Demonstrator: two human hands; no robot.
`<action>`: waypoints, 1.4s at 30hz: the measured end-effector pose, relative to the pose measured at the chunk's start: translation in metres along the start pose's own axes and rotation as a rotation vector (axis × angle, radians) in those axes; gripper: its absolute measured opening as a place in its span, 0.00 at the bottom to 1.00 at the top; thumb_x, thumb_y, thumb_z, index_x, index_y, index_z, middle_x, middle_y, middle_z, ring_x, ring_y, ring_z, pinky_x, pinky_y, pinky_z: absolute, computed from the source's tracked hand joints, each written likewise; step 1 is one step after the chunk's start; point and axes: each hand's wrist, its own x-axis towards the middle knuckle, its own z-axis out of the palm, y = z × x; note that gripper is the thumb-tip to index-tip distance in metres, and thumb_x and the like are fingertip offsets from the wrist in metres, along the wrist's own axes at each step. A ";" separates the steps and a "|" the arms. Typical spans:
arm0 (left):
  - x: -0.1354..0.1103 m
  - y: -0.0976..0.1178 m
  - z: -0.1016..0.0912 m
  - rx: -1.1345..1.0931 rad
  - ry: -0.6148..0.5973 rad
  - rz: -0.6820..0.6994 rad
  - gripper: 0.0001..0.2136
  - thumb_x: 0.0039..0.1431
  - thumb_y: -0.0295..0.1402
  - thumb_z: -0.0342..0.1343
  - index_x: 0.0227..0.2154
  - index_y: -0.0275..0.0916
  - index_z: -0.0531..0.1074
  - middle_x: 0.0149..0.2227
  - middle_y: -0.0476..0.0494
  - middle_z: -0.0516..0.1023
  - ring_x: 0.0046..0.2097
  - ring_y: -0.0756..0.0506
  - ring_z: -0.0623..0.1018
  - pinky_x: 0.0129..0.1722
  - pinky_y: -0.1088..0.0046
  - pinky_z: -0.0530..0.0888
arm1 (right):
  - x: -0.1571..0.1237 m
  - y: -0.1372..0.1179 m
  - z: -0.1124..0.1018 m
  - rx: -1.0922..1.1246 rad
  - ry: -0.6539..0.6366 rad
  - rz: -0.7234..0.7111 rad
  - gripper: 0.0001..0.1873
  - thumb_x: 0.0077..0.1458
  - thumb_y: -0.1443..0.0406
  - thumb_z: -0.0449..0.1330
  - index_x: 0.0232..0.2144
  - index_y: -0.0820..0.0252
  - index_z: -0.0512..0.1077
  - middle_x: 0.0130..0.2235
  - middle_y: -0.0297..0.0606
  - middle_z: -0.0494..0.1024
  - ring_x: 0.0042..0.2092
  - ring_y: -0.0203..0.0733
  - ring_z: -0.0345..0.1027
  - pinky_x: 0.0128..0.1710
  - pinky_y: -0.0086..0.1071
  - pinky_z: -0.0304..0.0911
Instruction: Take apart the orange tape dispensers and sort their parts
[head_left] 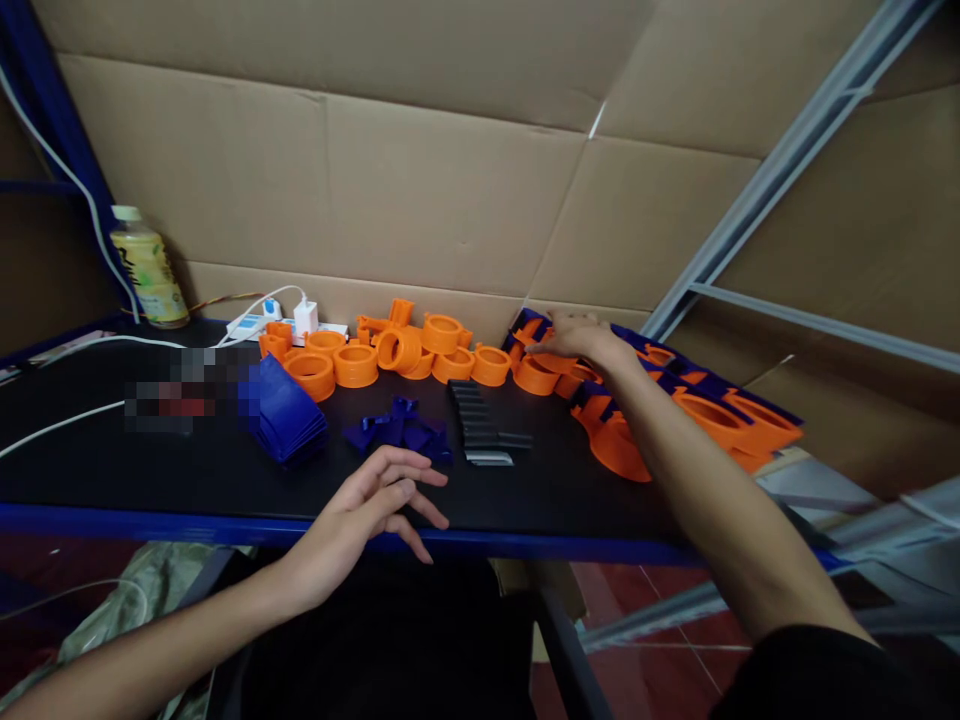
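From my remote view, the right hand [576, 337] stretches to the far right of the worktop [390, 500], its fingers over orange rings [534, 376] near the far edge; I cannot tell how far its grip is closed or whether it has hold of one. The ring just below those fingers sits flat, its opening facing up. Beside it, orange-and-blue pieces [720, 415] form a band whose long axis slants from the far edge toward the right edge. The left hand [382, 495] hovers at the near edge, its grip loosely spread and holding nothing, fingers pointing right. Just beyond it lie small dark blue parts [405, 432]. To their right, black strips [472, 420] make a row running from far to near, each strip's length roughly parallel to the near edge. A blue stack [283, 408] lies diagonally on the left.
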 end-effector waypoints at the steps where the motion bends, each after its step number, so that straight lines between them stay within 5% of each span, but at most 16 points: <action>1: 0.000 0.000 0.000 0.001 -0.002 -0.006 0.10 0.68 0.35 0.52 0.49 0.38 0.68 0.53 0.32 0.74 0.45 0.38 0.79 0.36 0.61 0.79 | 0.000 0.004 0.002 -0.004 -0.005 0.032 0.53 0.45 0.45 0.69 0.65 0.70 0.60 0.61 0.69 0.65 0.63 0.75 0.53 0.57 0.61 0.52; 7: 0.002 0.001 0.000 -0.012 -0.023 -0.009 0.10 0.68 0.33 0.50 0.48 0.38 0.69 0.52 0.32 0.75 0.43 0.39 0.80 0.35 0.61 0.79 | -0.003 0.009 0.014 0.013 0.044 0.092 0.46 0.44 0.49 0.70 0.59 0.69 0.66 0.57 0.65 0.69 0.60 0.67 0.61 0.53 0.50 0.61; 13: 0.001 0.000 -0.001 -0.030 -0.031 -0.016 0.10 0.68 0.33 0.50 0.48 0.37 0.70 0.51 0.31 0.76 0.43 0.38 0.80 0.35 0.61 0.78 | -0.021 0.006 -0.004 0.028 0.220 0.076 0.40 0.50 0.48 0.65 0.53 0.77 0.69 0.55 0.68 0.66 0.58 0.65 0.60 0.54 0.46 0.60; 16: 0.002 0.000 -0.002 -0.053 -0.050 0.029 0.13 0.68 0.33 0.50 0.52 0.37 0.69 0.54 0.29 0.75 0.52 0.33 0.77 0.40 0.56 0.79 | -0.064 -0.009 -0.023 0.076 0.416 -0.004 0.44 0.51 0.46 0.64 0.58 0.75 0.63 0.57 0.68 0.62 0.61 0.68 0.56 0.54 0.49 0.61; 19: 0.005 0.002 -0.003 -0.142 -0.037 0.087 0.18 0.66 0.34 0.52 0.57 0.38 0.66 0.60 0.29 0.71 0.62 0.30 0.70 0.51 0.47 0.75 | -0.132 -0.036 -0.040 0.219 0.546 -0.249 0.46 0.51 0.46 0.64 0.62 0.68 0.59 0.56 0.61 0.63 0.59 0.64 0.60 0.55 0.51 0.62; 23: 0.006 0.006 -0.003 -0.255 0.030 0.158 0.21 0.63 0.37 0.57 0.58 0.41 0.67 0.63 0.33 0.69 0.65 0.31 0.66 0.60 0.44 0.68 | -0.219 -0.076 -0.043 0.429 0.310 -0.686 0.41 0.51 0.51 0.67 0.61 0.58 0.59 0.55 0.48 0.65 0.56 0.51 0.65 0.57 0.43 0.64; 26: 0.003 0.010 0.001 -0.274 0.132 0.183 0.20 0.62 0.38 0.59 0.56 0.43 0.69 0.62 0.38 0.71 0.64 0.33 0.68 0.59 0.47 0.70 | -0.253 -0.095 -0.038 0.500 0.157 -0.810 0.45 0.45 0.51 0.72 0.60 0.58 0.60 0.55 0.46 0.66 0.55 0.48 0.66 0.53 0.41 0.68; 29: -0.001 0.015 0.005 -0.274 0.231 0.110 0.16 0.63 0.39 0.58 0.52 0.42 0.72 0.57 0.38 0.75 0.59 0.34 0.74 0.52 0.50 0.76 | -0.262 -0.103 -0.039 0.499 0.104 -0.831 0.47 0.43 0.45 0.71 0.59 0.58 0.61 0.55 0.46 0.67 0.54 0.49 0.67 0.50 0.41 0.71; 32: -0.005 0.016 0.007 -0.256 0.254 0.052 0.15 0.62 0.40 0.59 0.48 0.39 0.74 0.53 0.38 0.78 0.52 0.35 0.78 0.45 0.54 0.80 | -0.260 -0.108 -0.043 0.503 0.080 -0.898 0.29 0.59 0.49 0.62 0.56 0.56 0.64 0.52 0.40 0.73 0.51 0.42 0.70 0.49 0.35 0.70; 36: -0.011 0.013 0.007 -0.146 0.297 0.032 0.18 0.59 0.38 0.63 0.51 0.41 0.73 0.50 0.41 0.78 0.47 0.39 0.80 0.40 0.62 0.82 | -0.259 -0.118 -0.032 0.344 0.293 -1.011 0.14 0.68 0.63 0.54 0.53 0.63 0.66 0.43 0.40 0.78 0.43 0.40 0.74 0.39 0.32 0.69; 42: -0.011 0.010 0.007 -0.020 0.325 -0.071 0.19 0.58 0.41 0.64 0.48 0.37 0.73 0.39 0.41 0.78 0.42 0.40 0.79 0.30 0.69 0.82 | -0.266 -0.122 -0.012 0.028 0.444 -1.092 0.16 0.62 0.74 0.51 0.52 0.74 0.66 0.35 0.42 0.77 0.33 0.42 0.73 0.26 0.33 0.65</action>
